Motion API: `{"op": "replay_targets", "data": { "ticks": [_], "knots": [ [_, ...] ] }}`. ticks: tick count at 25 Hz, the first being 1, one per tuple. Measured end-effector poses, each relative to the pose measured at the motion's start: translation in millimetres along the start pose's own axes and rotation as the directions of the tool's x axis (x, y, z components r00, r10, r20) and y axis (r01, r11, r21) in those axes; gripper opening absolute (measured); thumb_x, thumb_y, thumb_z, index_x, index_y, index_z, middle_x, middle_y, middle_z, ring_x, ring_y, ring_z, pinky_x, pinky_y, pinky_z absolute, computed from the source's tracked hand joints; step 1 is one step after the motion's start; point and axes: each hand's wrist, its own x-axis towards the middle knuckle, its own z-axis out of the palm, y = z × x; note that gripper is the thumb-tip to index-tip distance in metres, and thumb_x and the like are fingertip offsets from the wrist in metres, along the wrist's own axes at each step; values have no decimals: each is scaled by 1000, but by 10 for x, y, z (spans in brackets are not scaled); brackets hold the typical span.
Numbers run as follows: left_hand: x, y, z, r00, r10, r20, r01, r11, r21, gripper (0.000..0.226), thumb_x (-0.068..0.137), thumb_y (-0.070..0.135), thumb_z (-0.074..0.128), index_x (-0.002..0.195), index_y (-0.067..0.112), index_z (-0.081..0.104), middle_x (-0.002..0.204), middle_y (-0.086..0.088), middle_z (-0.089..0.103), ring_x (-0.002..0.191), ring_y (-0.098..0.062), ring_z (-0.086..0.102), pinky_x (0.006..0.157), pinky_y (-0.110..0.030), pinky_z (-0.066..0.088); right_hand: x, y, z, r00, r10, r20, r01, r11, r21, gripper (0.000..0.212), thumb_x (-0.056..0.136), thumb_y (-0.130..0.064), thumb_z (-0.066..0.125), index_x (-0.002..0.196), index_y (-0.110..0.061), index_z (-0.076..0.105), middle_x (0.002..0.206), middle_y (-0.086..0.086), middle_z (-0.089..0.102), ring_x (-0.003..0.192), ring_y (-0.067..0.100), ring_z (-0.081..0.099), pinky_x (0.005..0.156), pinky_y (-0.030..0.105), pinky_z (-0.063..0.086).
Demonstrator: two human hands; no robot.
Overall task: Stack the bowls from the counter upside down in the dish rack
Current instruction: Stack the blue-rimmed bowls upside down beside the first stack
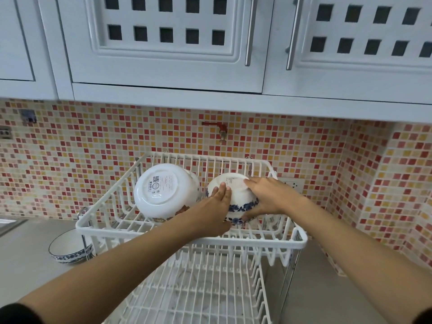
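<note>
A white two-tier dish rack (191, 239) stands on the counter. In its upper tier, on the right, a white bowl with a blue floral rim (238, 195) sits upside down on another blue-rimmed bowl whose edge shows beneath it. My left hand (215, 206) grips its left side and my right hand (264, 195) grips its right side and base. A larger white bowl with an orange floral pattern (161, 190) lies upside down and tilted in the upper tier's left. Another blue-patterned bowl (70, 249) stands upright on the counter, left of the rack.
The rack's lower tier (198, 288) holds nothing visible. A grey counter (28, 253) runs left toward a sink edge (9, 224). A tiled backsplash, a red tap (217, 128) and white upper cabinets sit behind and above. A wall socket (292, 184) is right of the rack.
</note>
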Motion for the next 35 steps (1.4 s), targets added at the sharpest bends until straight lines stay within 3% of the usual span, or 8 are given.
{"op": "replay_targets", "data": {
  "ticks": [6,10,15,19,26,29,31,35],
  "knots": [
    [-1,-10,6,1000,5,7,-5,1000,-11,86,96,34,45,149,4,-16,158,-16,-22,149,-29,-4,119,-38,14,-47,-27,-55,1000,-9,-5,9,1000,5,96,63,-74,63,130,-7,45,128,7,54,112,24,55,91,35,48],
    [14,-36,15,999,32,-3,-32,999,20,87,96,34,46,149,5,-16,158,-15,-23,149,-29,-5,120,-39,15,-73,-74,-75,999,-33,-19,32,998,-47,94,67,-69,65,133,-6,43,140,8,47,120,25,52,97,37,48],
    [29,-28,42,1000,13,-1,-13,1000,15,89,94,39,48,150,8,-14,158,-16,-21,149,-33,-6,120,-47,15,-99,-23,-41,985,95,141,-110,988,105,124,59,-79,62,151,-22,1,160,3,12,137,27,35,105,40,38],
    [8,-45,27,1000,5,-2,-6,999,-38,91,92,39,52,151,14,-12,159,-15,-19,148,-37,-9,119,-51,14,-95,-56,-70,986,56,155,-85,978,189,116,63,-73,65,151,-20,9,148,3,38,125,23,46,94,34,43],
    [9,-27,12,1000,4,14,-4,1000,-3,84,96,33,47,151,12,-13,159,-14,-19,148,-36,-9,119,-48,12,-102,-49,-66,986,108,129,-126,982,144,114,59,-75,66,147,-20,19,134,1,53,112,22,56,83,34,47],
    [14,-33,2,1000,-3,30,4,1000,-14,77,98,31,41,151,13,-13,159,-13,-20,148,-35,-11,119,-48,10,-89,-41,-55,985,92,148,-111,987,120,118,59,-78,62,150,-22,12,147,-1,42,123,22,50,91,34,45],
    [3,-26,-17,1000,-3,12,4,1000,-24,70,100,27,35,151,12,-11,159,-14,-19,148,-35,-8,119,-47,9,-125,-6,-83,978,90,189,-118,983,144,122,59,-79,61,151,-24,3,157,-1,24,135,23,39,103,36,39],
    [-168,-38,-195,988,33,-152,-46,995,-87,65,98,4,33,153,9,-2,161,-10,-8,150,-27,5,119,-38,15,-259,-18,-285,979,126,157,-156,968,198,107,75,-70,55,151,-18,1,161,0,-1,148,18,7,119,38,13]
  ]
}}
